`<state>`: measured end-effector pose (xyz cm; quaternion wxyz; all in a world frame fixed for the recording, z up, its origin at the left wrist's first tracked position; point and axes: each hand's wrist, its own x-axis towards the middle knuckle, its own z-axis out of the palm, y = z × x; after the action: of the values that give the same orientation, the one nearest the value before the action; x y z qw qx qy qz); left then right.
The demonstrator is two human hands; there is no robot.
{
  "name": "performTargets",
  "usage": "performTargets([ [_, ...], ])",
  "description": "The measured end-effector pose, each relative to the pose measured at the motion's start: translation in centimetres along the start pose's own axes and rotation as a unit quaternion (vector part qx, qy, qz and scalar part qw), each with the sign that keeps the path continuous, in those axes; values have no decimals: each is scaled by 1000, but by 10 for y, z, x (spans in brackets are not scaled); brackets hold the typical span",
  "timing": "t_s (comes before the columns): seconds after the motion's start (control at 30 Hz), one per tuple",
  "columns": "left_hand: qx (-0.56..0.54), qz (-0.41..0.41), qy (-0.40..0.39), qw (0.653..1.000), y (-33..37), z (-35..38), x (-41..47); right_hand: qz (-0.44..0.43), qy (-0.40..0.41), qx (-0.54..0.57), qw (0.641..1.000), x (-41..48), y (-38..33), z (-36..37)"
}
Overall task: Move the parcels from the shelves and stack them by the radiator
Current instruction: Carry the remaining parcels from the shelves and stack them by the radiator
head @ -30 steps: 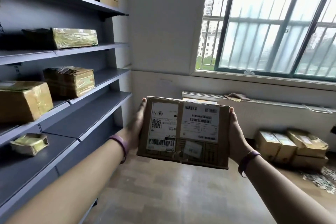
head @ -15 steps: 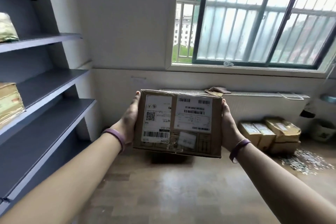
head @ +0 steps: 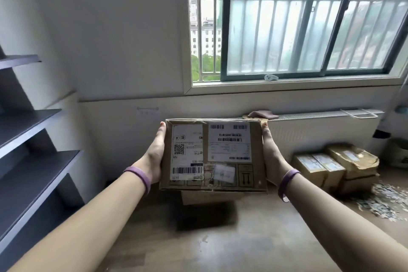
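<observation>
Between grey shelves (head: 33, 161) on the left and a barred window (head: 298, 28) ahead, a person holds a cardboard parcel (head: 212, 154) out in front, both forearms stretched forward and converging on it. The left hand (head: 155, 154) grips the box's left side and the right hand (head: 272, 157) its right side. Each thumb lies up along the edge toward a far corner, and the other fingers are hidden under the box. The parcel rides above the floor (head: 242, 238), label side up and nearly level, clear of the shelves.

A purple wristband (head: 141, 176) circles each wrist.

Beyond the box a white radiator (head: 320, 132) runs along the wall under the sill, with a crumpled cloth (head: 262, 114) on its top. A stack of parcels (head: 335, 165) sits on the floor against the radiator's right part, well apart from the held box. Pale scraps (head: 386, 203) litter the floor just right of that stack. Bare floor lies between the person and the radiator, with the shelf edges jutting in from the left.
</observation>
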<state>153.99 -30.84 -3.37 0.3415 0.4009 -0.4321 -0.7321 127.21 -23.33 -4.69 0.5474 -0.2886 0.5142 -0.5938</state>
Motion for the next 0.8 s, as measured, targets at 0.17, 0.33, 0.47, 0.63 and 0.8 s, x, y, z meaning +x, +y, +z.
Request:
performTargets([
  [0.17, 0, -4, 63, 998, 31, 1, 103, 20, -11, -15, 1000, 119, -30, -6],
  [0.33, -24, -31, 79, 996, 48, -12, 179, 54, -24, -37, 998, 213, -41, -1],
  [0.47, -14, -55, 94, 994, 51, -33, 231, 58, -9, -60, 996, 282, -33, 7],
  [0.63, -12, -100, 92, 991, 45, -72, 306, 111, -28, -82, 990, 362, -4, 15],
  [0.8, -17, -136, 76, 988, 39, -117, 402, 147, -1, -101, 984, 456, 24, 25],
])
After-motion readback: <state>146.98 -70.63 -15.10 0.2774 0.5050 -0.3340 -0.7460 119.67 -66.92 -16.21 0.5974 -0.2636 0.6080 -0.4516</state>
